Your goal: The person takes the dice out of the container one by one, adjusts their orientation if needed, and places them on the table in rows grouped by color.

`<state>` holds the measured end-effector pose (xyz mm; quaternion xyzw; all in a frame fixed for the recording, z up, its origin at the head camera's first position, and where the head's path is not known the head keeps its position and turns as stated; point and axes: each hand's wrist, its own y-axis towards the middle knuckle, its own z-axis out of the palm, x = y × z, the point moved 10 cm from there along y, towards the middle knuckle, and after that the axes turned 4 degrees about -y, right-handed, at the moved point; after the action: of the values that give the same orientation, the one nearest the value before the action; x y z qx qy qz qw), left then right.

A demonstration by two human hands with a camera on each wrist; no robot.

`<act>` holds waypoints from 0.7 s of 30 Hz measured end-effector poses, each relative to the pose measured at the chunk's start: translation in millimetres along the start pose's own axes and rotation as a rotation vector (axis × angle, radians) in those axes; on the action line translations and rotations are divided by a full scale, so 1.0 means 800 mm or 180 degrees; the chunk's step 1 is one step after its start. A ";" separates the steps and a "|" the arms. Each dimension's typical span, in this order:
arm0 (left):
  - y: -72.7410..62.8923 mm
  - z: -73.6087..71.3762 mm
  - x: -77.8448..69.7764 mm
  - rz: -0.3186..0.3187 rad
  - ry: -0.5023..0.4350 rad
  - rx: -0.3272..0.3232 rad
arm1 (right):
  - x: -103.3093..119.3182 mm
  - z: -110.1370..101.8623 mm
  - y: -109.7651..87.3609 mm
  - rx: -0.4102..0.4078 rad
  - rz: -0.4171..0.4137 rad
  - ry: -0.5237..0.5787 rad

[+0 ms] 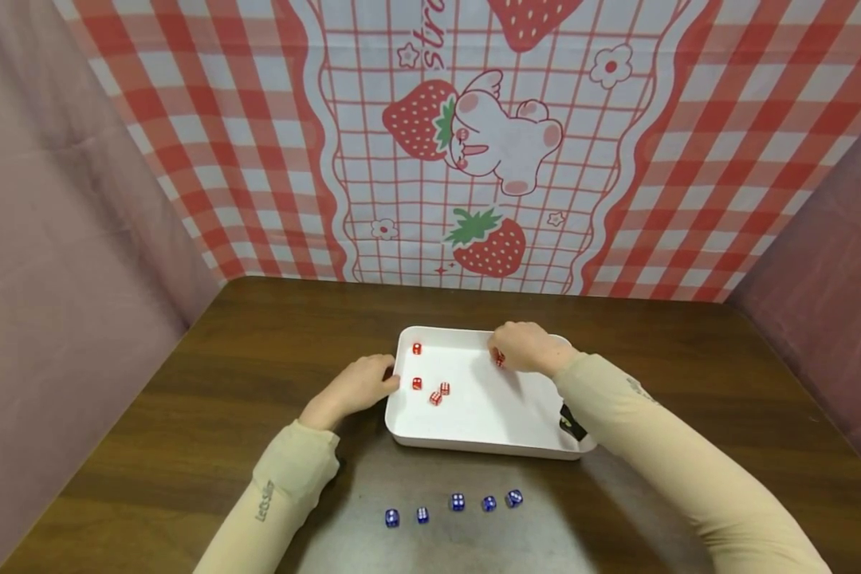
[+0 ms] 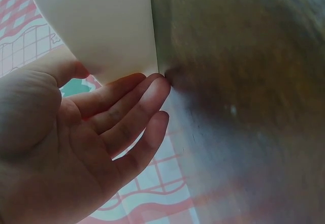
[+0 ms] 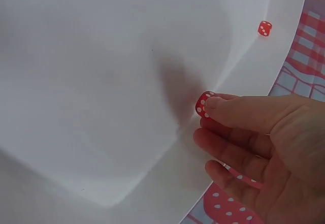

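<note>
A white tray point(image 1: 473, 445) with low walls lies on the table. My left hand point(image 1: 359, 384) holds its left wall; in the left wrist view the thumb is at the rim and the fingers point(image 2: 152, 94) lie against the outer side. Over the far right part of the tray, my right hand point(image 1: 529, 347) pinches a red die point(image 3: 201, 105) between thumb and fingertips. Several other red dice sit at the tray's left: one die point(image 1: 417, 348) near the far corner, another die point(image 1: 417, 383) below it, and two close together, including this die point(image 1: 435, 398).
Several blue dice point(image 1: 458, 501) stand in a loose row on the table, in front of the tray. A dark object point(image 1: 571, 423) shows at the right forearm's cuff. Behind the wooden table point(image 1: 294, 319) hangs a red-and-white checked cloth point(image 1: 273, 159) with strawberries.
</note>
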<state>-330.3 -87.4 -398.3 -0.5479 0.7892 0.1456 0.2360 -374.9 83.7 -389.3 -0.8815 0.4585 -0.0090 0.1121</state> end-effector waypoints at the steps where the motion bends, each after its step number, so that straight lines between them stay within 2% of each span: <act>1: 0.000 0.000 0.000 0.0007 -0.0003 -0.0001 | 0.000 -0.001 -0.001 0.0000 0.0009 -0.0004; 14: 0.001 0.001 0.000 0.0038 0.0034 -0.0019 | 0.016 -0.019 -0.020 -0.0118 -0.0196 0.0078; 21: 0.003 0.001 0.002 -0.0001 0.0028 -0.0005 | 0.026 -0.034 -0.037 -0.0334 -0.0364 0.0160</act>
<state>-332.6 -87.7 -400.3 -0.5489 0.7901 0.1437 0.2321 -342.1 78.6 -358.7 -0.9104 0.4100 -0.0135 0.0535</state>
